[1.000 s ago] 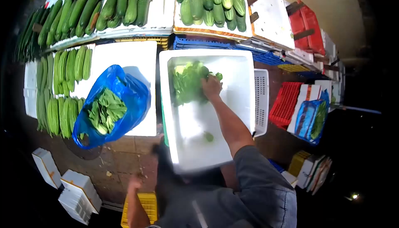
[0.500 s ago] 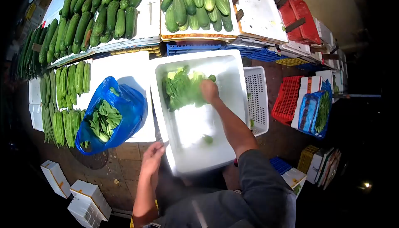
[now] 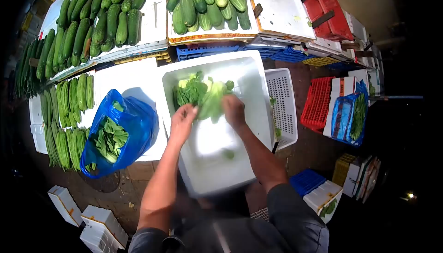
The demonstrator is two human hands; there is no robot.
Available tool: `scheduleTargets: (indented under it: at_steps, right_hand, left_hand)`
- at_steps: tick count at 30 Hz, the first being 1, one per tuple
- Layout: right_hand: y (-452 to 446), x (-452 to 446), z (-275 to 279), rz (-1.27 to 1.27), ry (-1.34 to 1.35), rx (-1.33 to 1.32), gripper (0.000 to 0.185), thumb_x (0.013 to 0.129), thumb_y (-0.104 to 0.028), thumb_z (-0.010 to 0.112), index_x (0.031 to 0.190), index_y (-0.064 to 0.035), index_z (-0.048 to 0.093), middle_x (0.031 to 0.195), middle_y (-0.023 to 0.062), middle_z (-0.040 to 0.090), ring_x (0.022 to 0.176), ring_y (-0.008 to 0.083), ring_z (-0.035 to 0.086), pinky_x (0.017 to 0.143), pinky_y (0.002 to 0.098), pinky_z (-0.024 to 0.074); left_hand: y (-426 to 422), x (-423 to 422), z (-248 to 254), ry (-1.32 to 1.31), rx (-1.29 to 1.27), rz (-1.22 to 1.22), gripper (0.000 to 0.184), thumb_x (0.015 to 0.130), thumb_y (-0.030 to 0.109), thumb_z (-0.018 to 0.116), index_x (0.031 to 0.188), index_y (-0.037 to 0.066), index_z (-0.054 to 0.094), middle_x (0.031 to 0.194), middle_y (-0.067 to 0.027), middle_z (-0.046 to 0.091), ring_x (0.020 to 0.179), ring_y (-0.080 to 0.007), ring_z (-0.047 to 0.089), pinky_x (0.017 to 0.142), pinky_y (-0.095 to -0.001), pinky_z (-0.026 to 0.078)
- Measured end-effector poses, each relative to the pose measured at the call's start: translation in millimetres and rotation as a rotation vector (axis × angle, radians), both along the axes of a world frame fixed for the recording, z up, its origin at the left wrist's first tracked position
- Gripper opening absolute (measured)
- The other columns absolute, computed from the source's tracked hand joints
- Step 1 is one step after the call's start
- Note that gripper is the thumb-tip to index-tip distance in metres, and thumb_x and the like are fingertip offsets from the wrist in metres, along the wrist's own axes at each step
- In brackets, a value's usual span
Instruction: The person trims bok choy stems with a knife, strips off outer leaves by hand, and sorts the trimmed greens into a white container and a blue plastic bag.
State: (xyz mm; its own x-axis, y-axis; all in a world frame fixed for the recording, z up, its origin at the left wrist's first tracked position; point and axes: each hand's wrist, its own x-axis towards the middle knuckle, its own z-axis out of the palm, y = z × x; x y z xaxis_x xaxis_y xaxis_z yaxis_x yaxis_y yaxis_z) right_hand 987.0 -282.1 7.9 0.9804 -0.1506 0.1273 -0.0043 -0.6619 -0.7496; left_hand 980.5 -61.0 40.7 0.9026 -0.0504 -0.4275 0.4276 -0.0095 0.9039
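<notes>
I have both bare hands over the white foam box [image 3: 212,175], working at the pale-stemmed leafy greens [image 3: 213,104] that lie towards its far end. The left hand [image 3: 182,120] reaches in across the near left part of the box, and its grip shows thumb and fingertips close together at the edge of a leaf; I cannot tell whether they are clamped on it. The right hand [image 3: 234,110] sits opposite, fingers curled inward against the greens, yet blur and the hand's own back hide its grip, so I cannot tell whether it is closed on anything. A blurred bunch lies between the two, with more leaves heaped beside it to the left. Nearer me, a small loose leaf [image 3: 228,154] rests on the box floor, apart from the rest. To my left, an open blue plastic bag [image 3: 140,119] with leafy heads inside rests partly on a white tabletop [image 3: 124,74], near rows of ridged gourds [image 3: 82,91]. On my right, a white perforated basket [image 3: 288,101] stands just beside the box. Beyond the box's far edge I see piled green cucumbers [image 3: 213,11].
</notes>
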Motion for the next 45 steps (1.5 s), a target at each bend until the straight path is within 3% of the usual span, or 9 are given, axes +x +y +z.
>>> scheduleTargets:
  at_steps: [4,12,16,21,26,33,37,40,45]
  right_hand:
    - [24,-50,41,0.112,-0.042,0.126,0.010,0.088,-0.006,0.066,0.096,-0.0011,0.067,0.099,0.0172,0.066,0.091,0.0381,0.065,0.088,0.0433,0.0519]
    - [23,-138,65,0.347,-0.040,0.113,0.022,0.086,-0.001,0.067,0.108,0.0034,0.067,0.117,0.0193,0.065,0.110,0.0363,0.063,0.107,0.0506,0.0424]
    - [-2,-182,113,0.116,0.175,0.264,0.055,0.081,-0.011,0.078,0.130,0.0030,0.058,0.127,0.0217,0.061,0.116,0.0387,0.061,0.104,0.0456,0.0450]
    - [-85,-264,70,-0.508,0.307,-0.285,0.060,0.084,-0.023,0.078,0.133,0.0013,0.054,0.117,0.0242,0.060,0.106,0.0403,0.060,0.094,0.0462,0.0488]
    - [-99,-278,77,-0.565,0.649,-0.362,0.066,0.081,-0.039,0.078,0.130,-0.0024,0.054,0.117,0.0240,0.061,0.110,0.0434,0.059,0.096,0.0518,0.0455]
    - [-120,-294,34,-0.563,0.562,-0.311,0.052,0.080,-0.024,0.077,0.125,-0.0031,0.059,0.108,0.0219,0.064,0.099,0.0414,0.063,0.087,0.0484,0.0507]
    - [-129,-302,55,-0.469,0.252,0.090,0.048,0.084,-0.012,0.075,0.128,-0.0014,0.059,0.100,0.0112,0.062,0.092,0.0243,0.063,0.082,0.0343,0.0509]
    - [-125,-281,127,-0.375,0.175,0.546,0.040,0.092,-0.006,0.068,0.130,0.0023,0.058,0.096,-0.0002,0.054,0.086,0.0062,0.053,0.076,0.0211,0.0453]
    - [-132,-242,246,0.003,0.105,0.391,0.043,0.092,-0.010,0.067,0.132,0.0040,0.056,0.095,0.0121,0.063,0.085,0.0175,0.060,0.074,0.0302,0.0493]
  left_hand:
    - [-9,21,-21,0.291,-0.107,-0.242,0.083,0.090,0.049,0.071,0.139,-0.013,0.047,0.104,-0.0164,0.068,0.091,-0.0217,0.064,0.081,-0.0301,0.051]
    - [-17,-56,12,0.265,-0.170,-0.312,0.050,0.087,0.022,0.078,0.129,0.000,0.061,0.118,-0.0078,0.068,0.107,-0.0142,0.061,0.095,-0.0301,0.047]
    - [-25,-86,24,0.060,-0.045,-0.276,0.042,0.080,0.019,0.081,0.119,0.008,0.072,0.158,-0.0173,0.036,0.145,-0.0265,0.036,0.112,-0.0395,0.038]
    - [-29,-93,84,-0.092,-0.013,-0.347,0.039,0.078,0.016,0.081,0.116,0.007,0.074,0.168,-0.0160,0.013,0.149,-0.0284,0.029,0.116,-0.0402,0.032]
    - [-32,-97,109,0.053,-0.128,-0.288,0.035,0.085,0.007,0.072,0.119,0.001,0.069,0.109,-0.0070,0.073,0.113,-0.0170,0.063,0.101,-0.0327,0.047]
    - [-63,-115,126,0.074,-0.310,-0.370,0.046,0.086,0.010,0.072,0.131,0.003,0.061,0.112,-0.0032,0.070,0.101,-0.0125,0.064,0.094,-0.0293,0.049]
    - [-87,-116,156,0.040,-0.192,-0.476,0.054,0.082,0.008,0.077,0.133,0.003,0.060,0.111,-0.0033,0.071,0.100,-0.0140,0.065,0.095,-0.0322,0.051]
    - [-103,-118,169,-0.120,-0.084,-0.503,0.059,0.078,0.007,0.081,0.133,0.003,0.060,0.119,-0.0068,0.064,0.112,-0.0177,0.061,0.097,-0.0325,0.050]
    - [-133,-120,209,-0.424,0.159,-0.575,0.063,0.073,0.008,0.083,0.132,0.004,0.061,0.123,-0.0120,0.060,0.115,-0.0232,0.058,0.098,-0.0355,0.050]
